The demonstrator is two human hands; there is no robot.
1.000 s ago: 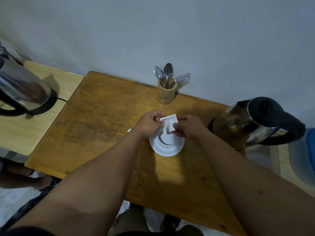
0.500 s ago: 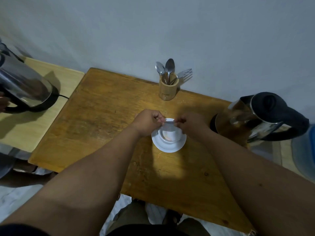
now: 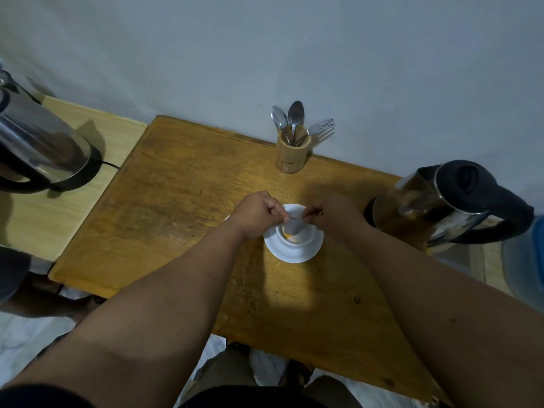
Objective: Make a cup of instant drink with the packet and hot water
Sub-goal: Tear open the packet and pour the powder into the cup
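The left hand (image 3: 259,214) and right hand (image 3: 335,216) each pinch one end of the packet (image 3: 294,225). A second ago it was upright; now it tips over the cup (image 3: 294,235) on its saucer (image 3: 294,254) mid-table (image 3: 176,201), and orange powder lies inside. The kettle (image 3: 441,201) waits at the right edge.

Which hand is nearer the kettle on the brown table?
Right. The right hand pinches the packet over the cup, just left of the kettle; the left hand lies beyond the packet.

Single head-worn wide-angle view — looks forward and steeply down onto wooden table (image 3: 182,207), close, wall (image 3: 294,48) behind.
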